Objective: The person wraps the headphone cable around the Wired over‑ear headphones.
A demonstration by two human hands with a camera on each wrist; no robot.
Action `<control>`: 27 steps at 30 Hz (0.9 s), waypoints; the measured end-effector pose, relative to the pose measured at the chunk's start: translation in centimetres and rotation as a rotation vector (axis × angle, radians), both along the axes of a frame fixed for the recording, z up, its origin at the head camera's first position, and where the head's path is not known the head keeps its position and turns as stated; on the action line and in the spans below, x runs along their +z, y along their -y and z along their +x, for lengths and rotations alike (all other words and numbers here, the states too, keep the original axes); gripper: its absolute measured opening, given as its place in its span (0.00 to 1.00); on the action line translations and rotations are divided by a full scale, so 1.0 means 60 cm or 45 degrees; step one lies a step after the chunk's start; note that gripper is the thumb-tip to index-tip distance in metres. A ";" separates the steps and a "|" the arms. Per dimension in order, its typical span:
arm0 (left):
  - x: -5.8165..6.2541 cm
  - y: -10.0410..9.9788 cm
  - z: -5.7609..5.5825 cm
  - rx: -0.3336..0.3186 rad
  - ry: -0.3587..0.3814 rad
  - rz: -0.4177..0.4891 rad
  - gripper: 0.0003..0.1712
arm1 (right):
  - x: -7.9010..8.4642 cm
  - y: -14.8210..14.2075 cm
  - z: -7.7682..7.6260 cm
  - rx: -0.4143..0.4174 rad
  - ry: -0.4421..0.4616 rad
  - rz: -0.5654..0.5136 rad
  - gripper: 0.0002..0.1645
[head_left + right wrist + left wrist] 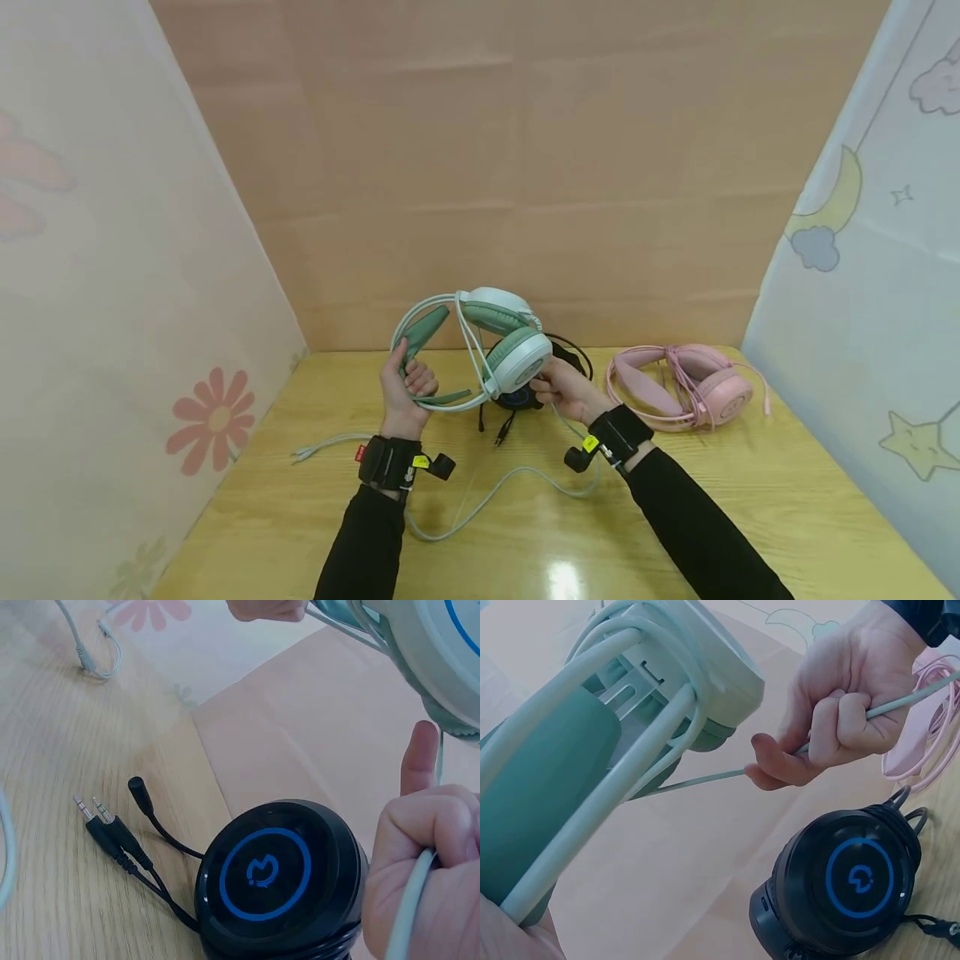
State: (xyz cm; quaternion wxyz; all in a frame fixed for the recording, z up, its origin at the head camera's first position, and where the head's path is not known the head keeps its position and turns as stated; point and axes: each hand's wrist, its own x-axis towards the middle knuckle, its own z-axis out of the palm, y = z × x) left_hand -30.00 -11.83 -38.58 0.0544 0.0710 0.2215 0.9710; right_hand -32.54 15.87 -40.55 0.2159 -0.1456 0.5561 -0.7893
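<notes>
My left hand (403, 396) grips the headband of a pair of white and green headphones (525, 362), held up off the table with the ear cups to the right. A pale green cable is wound around the headband and ear cups. Close by the lower ear cup, my right hand (568, 390) holds the headphones' cable (922, 694). In the left wrist view its fingers curl round the cable, which runs taut to the headphones. From the right hand the loose cable (517, 472) drops and loops across the table, and its plug end (303, 454) lies at the left.
Behind the right hand sits a black headset (262, 874) with a blue ring, a microphone boom (140, 796) and two plugs (105, 829). Pink headphones (727, 396) with their cable wound around them lie at the right of the wooden table (675, 517). A brown paper wall (510, 167) closes the back.
</notes>
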 end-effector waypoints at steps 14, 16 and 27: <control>0.019 -0.026 0.003 0.061 -0.005 -0.026 0.31 | 0.010 -0.007 0.008 -0.016 -0.002 -0.044 0.16; 0.015 -0.027 0.004 0.063 0.014 -0.020 0.31 | 0.006 -0.003 0.010 -0.031 0.025 -0.045 0.15; -0.003 -0.036 0.016 0.126 0.088 -0.003 0.31 | -0.017 0.011 0.027 0.012 0.008 0.006 0.15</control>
